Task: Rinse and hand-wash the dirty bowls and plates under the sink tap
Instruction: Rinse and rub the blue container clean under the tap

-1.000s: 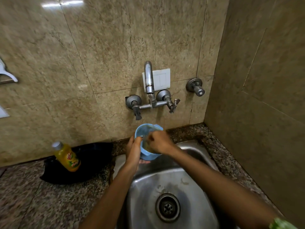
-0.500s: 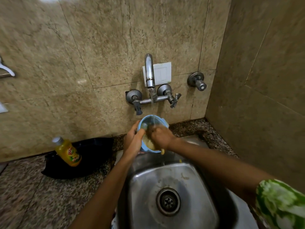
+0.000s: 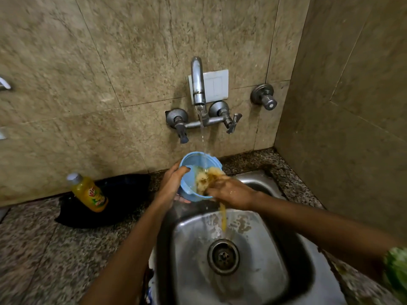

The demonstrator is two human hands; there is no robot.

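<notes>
From the head camera I look down on a steel sink (image 3: 297, 271) set in a speckled granite counter (image 3: 44, 256), with a drain (image 3: 223, 256) near the middle of the basin. Above it, on the beige tiled wall, the tap (image 3: 198, 84) is running — a thin stream drops straight into a blue bowl (image 3: 189, 170) held over the back edge of the sink, just below the spout.

My left hand (image 3: 172, 183) grips that bowl by its left side, thumb hooked over the rim and fingers wrapped beneath, the bowl tilted with its opening toward me. My right hand (image 3: 231, 192) reaches into the bowl from the right, fingers bent against the yellowish, foamy residue (image 3: 203, 177) inside; whether it pinches anything there I cannot tell, since the froth and water hide the fingertips. Yellow-brown water (image 3: 222, 219) spills off the bowl's lower edge and falls into the basin, where brownish splashes mark the steel just behind the drain.

To the left on the counter stands an orange-yellow bottle (image 3: 89, 193) with a silver cap, leaning slightly, on a black cloth (image 3: 123, 201) against the wall. A white switch plate (image 3: 217, 85) sits behind the spout, and a separate round valve (image 3: 264, 96) is fixed to the wall at the right — well apart from the bowl. A green patterned sleeve (image 3: 396, 269) shows at the right edge.
</notes>
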